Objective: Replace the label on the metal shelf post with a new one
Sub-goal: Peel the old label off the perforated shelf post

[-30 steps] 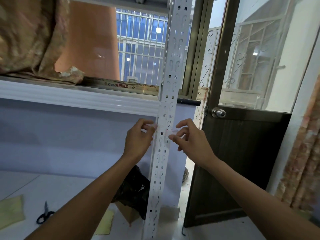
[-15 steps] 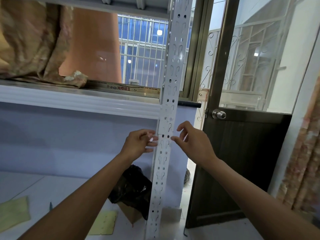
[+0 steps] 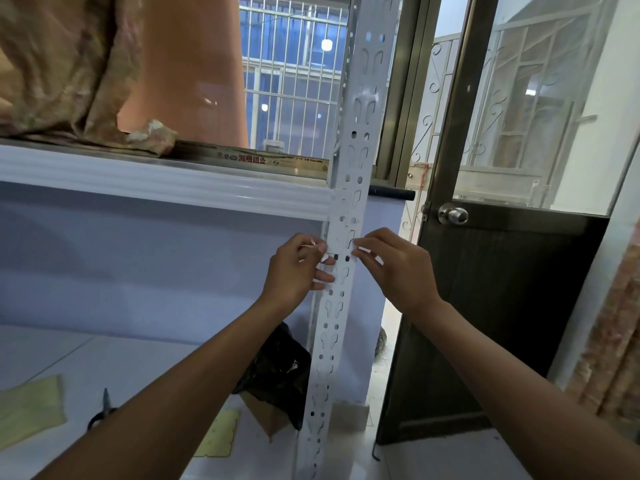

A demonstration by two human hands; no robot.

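A white perforated metal shelf post (image 3: pixel 360 98) runs upright through the middle of the head view. Just under the shelf beam, a pale label (image 3: pixel 341 244) lies across the post's face; it blends with the white metal. My left hand (image 3: pixel 298 271) is at the post's left edge, fingertips pinched at the label's left end. My right hand (image 3: pixel 394 268) is at the right edge, thumb and forefinger on the label's right end. I cannot make out any text on the label.
A white shelf beam (image 3: pixel 156 181) carries a crumpled brown cloth (image 3: pixel 62 64). Below lie scissors (image 3: pixel 104 408), yellow sheets (image 3: pixel 29 408) and a black bag (image 3: pixel 277 372). A dark door (image 3: pixel 502 323) with a metal knob (image 3: pixel 452 214) stands right of the post.
Both hands dipped slightly away from the post half a second ago and now press back on it at the label, one on each edge. The view shifted a little.
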